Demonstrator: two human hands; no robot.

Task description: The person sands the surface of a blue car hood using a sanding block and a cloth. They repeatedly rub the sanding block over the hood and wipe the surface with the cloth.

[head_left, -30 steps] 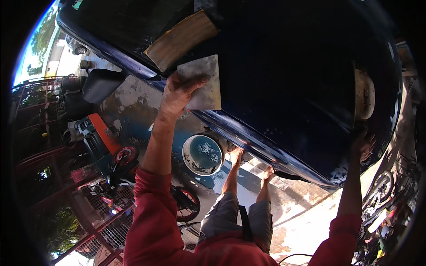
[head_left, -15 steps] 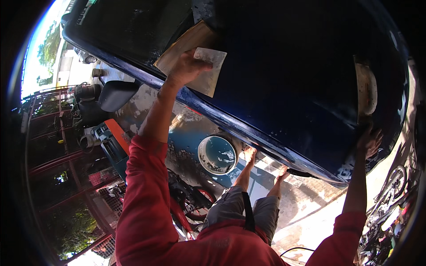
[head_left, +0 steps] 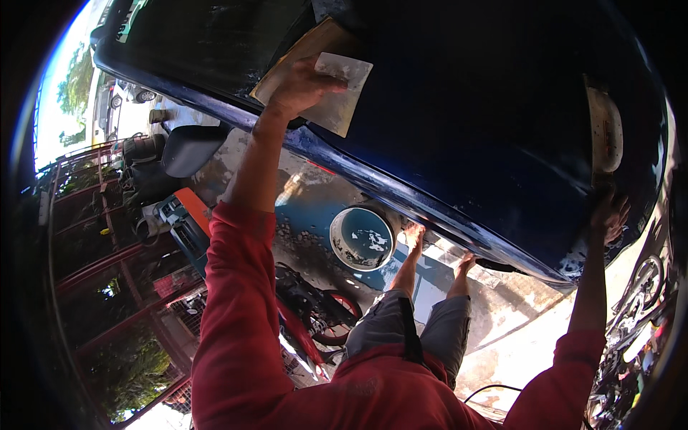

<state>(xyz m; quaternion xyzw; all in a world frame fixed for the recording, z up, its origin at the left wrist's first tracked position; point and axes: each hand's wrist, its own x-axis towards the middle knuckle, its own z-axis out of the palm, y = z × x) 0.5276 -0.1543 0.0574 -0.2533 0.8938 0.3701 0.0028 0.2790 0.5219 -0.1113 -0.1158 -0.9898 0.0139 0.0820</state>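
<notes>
My left hand (head_left: 302, 87) reaches onto the dark blue car (head_left: 473, 129), with the thumb bent over a pale, squarish flat sheet (head_left: 335, 115). The sheet's exact kind is unclear. Beneath and beside this hand lies a tan-brown patch (head_left: 287, 69) near the corner of a dark window; the hand hides part of it. My right hand (head_left: 609, 215) rests on the car's shaded body at the far right, fingers spread, with nothing visible in it. Just beyond it is a pale, elongated piece with a rounded bulge (head_left: 607, 135).
A round bucket (head_left: 362, 266) of bluish water stands on the wet floor beside my bare feet (head_left: 413, 235). A motorcycle (head_left: 337, 315) is at my left, below an orange and dark teal object (head_left: 192, 209). At the right edge lies a bicycle (head_left: 645, 287).
My left hand and the pale sheet have moved slightly upward over the tan patch. My right hand stays on the car. The whole view has shifted a little.
</notes>
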